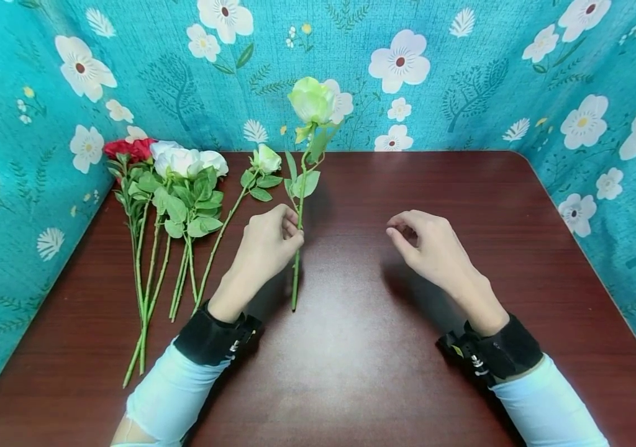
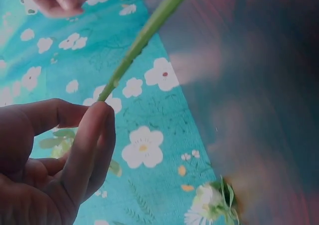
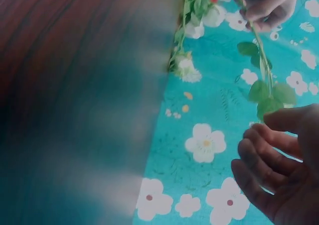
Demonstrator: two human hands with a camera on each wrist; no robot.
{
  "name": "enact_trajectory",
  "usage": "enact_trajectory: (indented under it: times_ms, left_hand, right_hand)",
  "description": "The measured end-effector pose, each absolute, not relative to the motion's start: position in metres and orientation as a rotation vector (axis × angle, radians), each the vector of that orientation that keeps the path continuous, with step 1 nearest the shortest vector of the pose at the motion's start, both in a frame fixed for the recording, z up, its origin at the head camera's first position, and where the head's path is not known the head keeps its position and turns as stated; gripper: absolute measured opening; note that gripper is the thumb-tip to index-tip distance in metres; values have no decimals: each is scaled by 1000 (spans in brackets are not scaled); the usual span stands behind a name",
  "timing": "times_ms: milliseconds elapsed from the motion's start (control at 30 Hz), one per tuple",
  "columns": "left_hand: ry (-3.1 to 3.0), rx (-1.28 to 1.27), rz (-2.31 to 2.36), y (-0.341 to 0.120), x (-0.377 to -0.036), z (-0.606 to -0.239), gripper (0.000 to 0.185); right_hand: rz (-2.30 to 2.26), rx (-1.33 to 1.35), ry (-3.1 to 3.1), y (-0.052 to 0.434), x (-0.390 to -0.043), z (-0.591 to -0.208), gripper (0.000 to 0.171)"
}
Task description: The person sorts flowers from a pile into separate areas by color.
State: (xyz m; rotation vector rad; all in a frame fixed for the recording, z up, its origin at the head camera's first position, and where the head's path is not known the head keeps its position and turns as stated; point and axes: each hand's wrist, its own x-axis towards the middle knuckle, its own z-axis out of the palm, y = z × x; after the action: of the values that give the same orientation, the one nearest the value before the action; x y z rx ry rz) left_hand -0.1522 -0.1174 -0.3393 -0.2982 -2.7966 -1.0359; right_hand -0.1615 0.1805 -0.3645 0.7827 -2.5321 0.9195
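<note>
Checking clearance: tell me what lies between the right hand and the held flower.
Only bare table between right hand and flower, per head view.

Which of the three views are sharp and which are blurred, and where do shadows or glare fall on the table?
Head view: sharp; the table shows a pale sheen at its centre, with soft shadows beside the left hand and right hand. Left wrist view: stem and tabletop soft, smeared. Right wrist view: tabletop heavily blurred; wall flowers clearer.

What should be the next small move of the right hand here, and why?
Probably the right hand should reach over and take the stem below the left hand. The left hand pinches the green rose upright by its stem, while the right hand hovers beside it holding nothing.
</note>
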Motion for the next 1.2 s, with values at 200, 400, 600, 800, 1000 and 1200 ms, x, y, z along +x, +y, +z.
enact_trajectory:
  times_ms: [200, 400, 600, 800, 1000, 1200]
  left_hand:
    - [-2741, -315, -1137, -104, -150, -341, 12]
    - [-2689, -357, -1209, -90, -149, -340, 11]
    - [-2653, -422, -1259, -79, -146, -343, 12]
    - [-2626, -479, -1275, -72, -142, -349, 12]
    - [-2610, -514, -1280, -66, -139, -351, 12]
    - [-2601, -562, -1260, -61, -137, -353, 9]
  right_hand:
    - [1066, 848, -2420, 167, -155, -357, 9]
    - [1168, 875, -2384, 151, -147, -350, 14]
    - [1289, 846, -2386, 138, -143, -354, 21]
    - [1511, 732, -2392, 127, -143, -362, 33]
    - [1667, 657, -2375, 123, -143, -365, 32]
    - [1754, 602, -2341, 119, -142, -370, 31]
